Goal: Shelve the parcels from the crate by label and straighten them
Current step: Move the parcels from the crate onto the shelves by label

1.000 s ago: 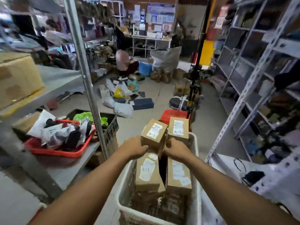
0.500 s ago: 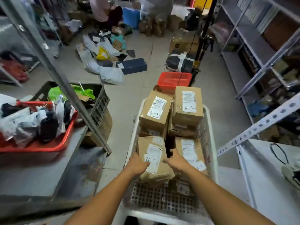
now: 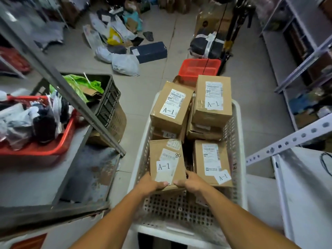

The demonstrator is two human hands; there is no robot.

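Far left, on a grey metal shelf (image 3: 53,177): red plastic tray (image 3: 37,146) heaped with bagged goods. Behind the slanted shelf post, on the floor: dark slatted plastic bin (image 3: 107,99) with green plastic film inside. Centre: white perforated plastic crate (image 3: 239,141) on the floor, packed with brown cardboard parcels. Near-left brown cardboard parcel labelled A-1 (image 3: 167,162), raised at the crate's near end, gripped at its near edge from both sides. Left hand (image 3: 150,185) at the near-left corner, fingers curled under and thumb on the label face. Right hand (image 3: 194,182) at the near-right corner, fingers wrapped round the edge likewise. Just beside, on the right: second brown A-1 parcel (image 3: 212,162), lying flat. Farther back: two more brown A-1 boxes, the left one (image 3: 170,106) tilted, the right one (image 3: 212,99) stacked on others; brown A-2 parcel (image 3: 167,134) beneath the tilted one. Beyond the crate: orange-red plastic basket (image 3: 199,68). Far right: white perforated-steel shelving (image 3: 287,141).
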